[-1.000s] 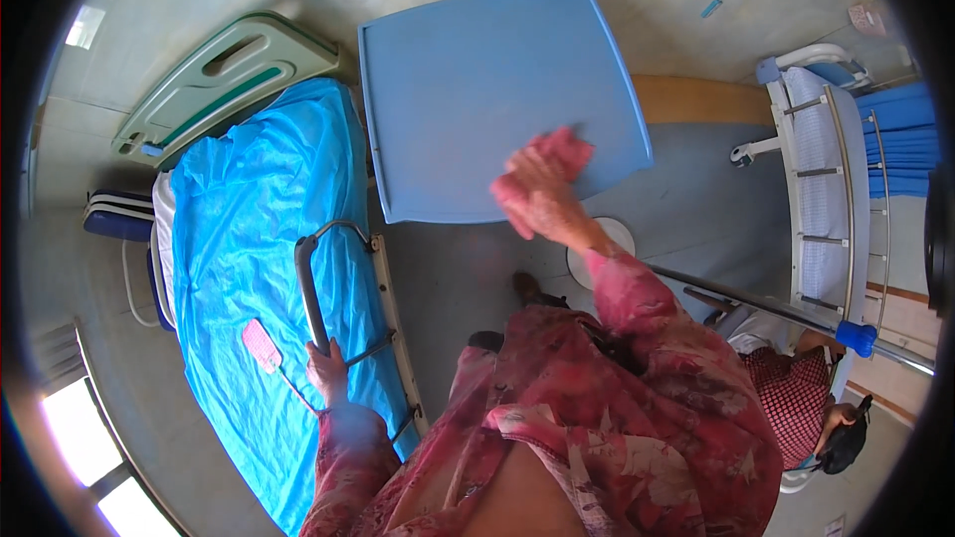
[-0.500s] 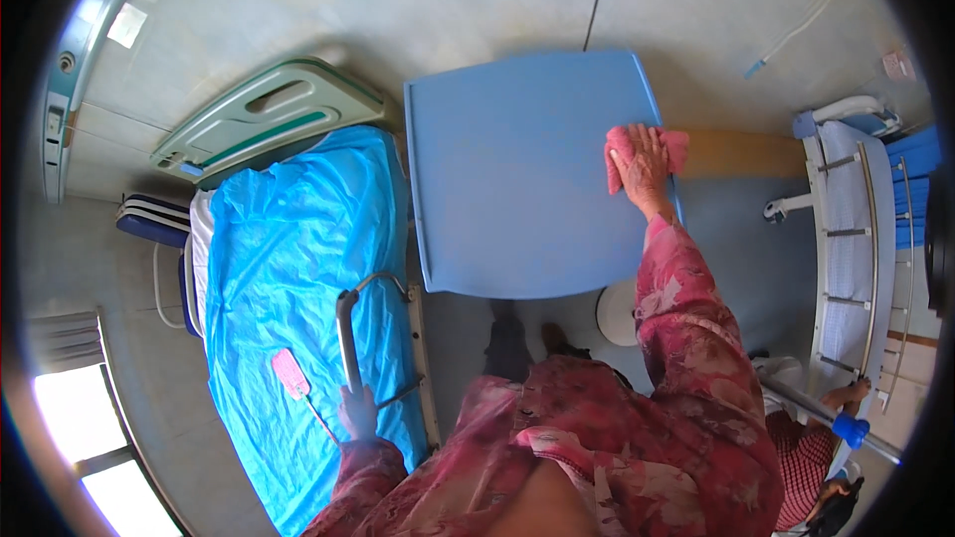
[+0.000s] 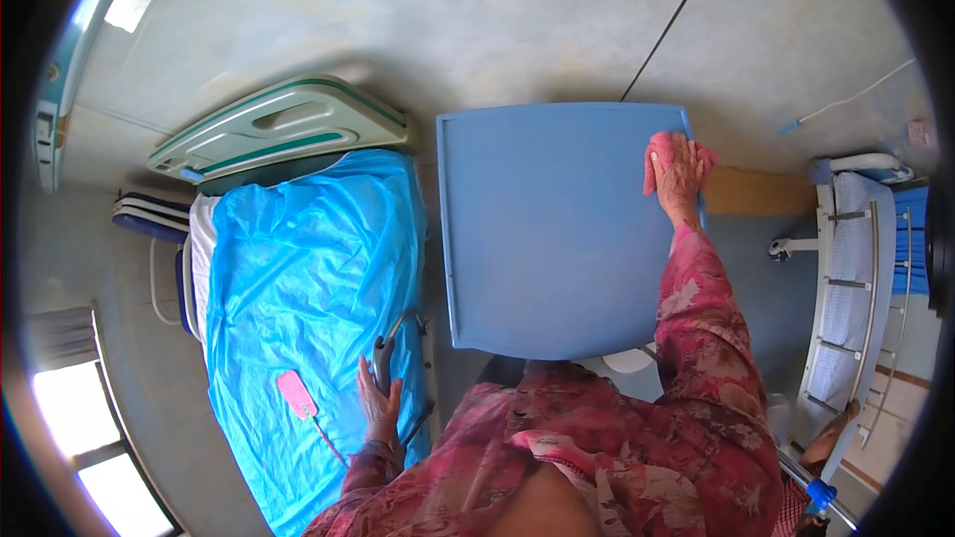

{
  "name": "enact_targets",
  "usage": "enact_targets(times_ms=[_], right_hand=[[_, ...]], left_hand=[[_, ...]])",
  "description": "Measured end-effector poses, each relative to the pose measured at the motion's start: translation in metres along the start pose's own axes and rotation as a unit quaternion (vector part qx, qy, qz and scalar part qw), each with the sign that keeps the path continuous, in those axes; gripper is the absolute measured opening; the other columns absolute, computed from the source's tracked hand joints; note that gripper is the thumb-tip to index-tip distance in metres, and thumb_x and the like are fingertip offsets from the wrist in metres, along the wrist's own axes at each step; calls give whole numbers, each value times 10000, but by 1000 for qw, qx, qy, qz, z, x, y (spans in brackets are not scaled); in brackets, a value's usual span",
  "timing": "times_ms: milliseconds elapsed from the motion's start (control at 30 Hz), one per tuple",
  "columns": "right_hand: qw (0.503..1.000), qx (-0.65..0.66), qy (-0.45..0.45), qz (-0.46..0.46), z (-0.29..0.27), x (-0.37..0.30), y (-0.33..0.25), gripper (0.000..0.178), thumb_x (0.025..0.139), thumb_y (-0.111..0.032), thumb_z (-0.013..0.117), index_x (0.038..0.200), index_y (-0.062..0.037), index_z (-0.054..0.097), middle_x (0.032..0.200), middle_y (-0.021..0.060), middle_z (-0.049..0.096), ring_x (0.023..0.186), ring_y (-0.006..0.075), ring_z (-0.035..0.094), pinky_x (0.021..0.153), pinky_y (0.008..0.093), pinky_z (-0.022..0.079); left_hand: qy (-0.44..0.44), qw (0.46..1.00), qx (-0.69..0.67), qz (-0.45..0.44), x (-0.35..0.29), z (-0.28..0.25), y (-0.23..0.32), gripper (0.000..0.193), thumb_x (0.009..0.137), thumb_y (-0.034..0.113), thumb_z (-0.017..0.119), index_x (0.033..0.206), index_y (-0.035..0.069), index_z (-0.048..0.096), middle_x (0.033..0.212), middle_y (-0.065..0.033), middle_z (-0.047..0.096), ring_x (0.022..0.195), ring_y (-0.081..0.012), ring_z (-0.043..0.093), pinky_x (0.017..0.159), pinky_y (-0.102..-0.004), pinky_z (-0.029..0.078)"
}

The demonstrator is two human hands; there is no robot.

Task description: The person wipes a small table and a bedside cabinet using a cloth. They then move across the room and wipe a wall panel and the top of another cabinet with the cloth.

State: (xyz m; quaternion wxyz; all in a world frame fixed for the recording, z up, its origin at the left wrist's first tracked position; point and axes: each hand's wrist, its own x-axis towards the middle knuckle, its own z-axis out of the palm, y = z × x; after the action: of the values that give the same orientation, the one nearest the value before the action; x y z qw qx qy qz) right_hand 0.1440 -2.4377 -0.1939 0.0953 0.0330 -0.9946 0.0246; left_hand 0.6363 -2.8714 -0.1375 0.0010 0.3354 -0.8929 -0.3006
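My right hand [image 3: 680, 182] presses a folded pink cloth [image 3: 657, 161] onto the right edge of a blue tabletop [image 3: 557, 229], close to its far right corner. Part of the cloth hangs past the raised rim. At the left, my left hand [image 3: 378, 406] is open, fingers stretched and thumb apart, beside the dark curved end of a bed rail [image 3: 382, 356]. Whether the palm touches the rail I cannot tell. On the bed's blue sheet [image 3: 308, 268], just left of that hand, lies a pink fly swatter [image 3: 296, 394].
A pale green headboard [image 3: 288, 129] stands against the wall. On the right is another bed with a metal side rail [image 3: 872, 288] and a person partly in view. A white round object [image 3: 629, 360] shows under the tabletop's near edge. A blue-padded chair [image 3: 149, 217] stands far left.
My right hand and the cloth have slid farther away along the tabletop's right edge. My left hand has loosened from the bed rail and its fingers are stretched. The view has shifted.
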Motion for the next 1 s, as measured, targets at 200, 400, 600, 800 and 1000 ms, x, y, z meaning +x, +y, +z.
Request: enact_targets(times_ms=[200, 400, 600, 800, 1000], right_hand=[[1000, -9, 15, 6, 1, 3, 5, 658, 918, -500, 430, 1404, -68, 329, 1435, 131, 365, 1362, 318, 266, 1100, 502, 174], [998, -17, 54, -24, 5, 7, -4, 628, 912, -474, 469, 1375, -60, 373, 1401, 127, 407, 1336, 316, 308, 1085, 483, 217], [997, -50, 37, -54, 20, 42, 9, 606, 912, -466, 467, 1367, -76, 382, 1405, 109, 398, 1328, 312, 318, 1064, 502, 244], [995, -14, 98, 24, 38, 85, -41, 573, 896, -457, 492, 1307, -61, 443, 1358, 101, 439, 1289, 351, 347, 1006, 546, 287], [971, 52, 152, -174, 4, 70, -155, 294, 827, -405, 564, 991, -161, 557, 1019, 36, 553, 1033, 305, 477, 780, 494, 355]], left_hand=[[68, 959, 122, 245, 112, 33, 86, 694, 725, 128, 723, 1333, 30, 403, 1368, -198, 395, 1293, -395, 331, 1058, -511, 260], [27, 982, -68, 172, 199, 127, 163, 566, 917, 354, 522, 1370, 52, 367, 1280, -235, 479, 1197, -400, 451, 1000, -467, 373], [-57, 996, 12, -71, 210, 125, 193, 510, 958, 443, 367, 1304, 74, 436, 1051, -235, 632, 955, -408, 609, 830, -476, 473], [-48, 995, 51, -66, 209, 123, 202, 438, 974, 387, 345, 1238, 59, 467, 962, -231, 651, 885, -405, 622, 768, -487, 483], [-36, 995, 63, -66, 210, 125, 199, 425, 975, 374, 358, 1222, 47, 469, 919, -234, 656, 853, -409, 629, 748, -490, 491]])
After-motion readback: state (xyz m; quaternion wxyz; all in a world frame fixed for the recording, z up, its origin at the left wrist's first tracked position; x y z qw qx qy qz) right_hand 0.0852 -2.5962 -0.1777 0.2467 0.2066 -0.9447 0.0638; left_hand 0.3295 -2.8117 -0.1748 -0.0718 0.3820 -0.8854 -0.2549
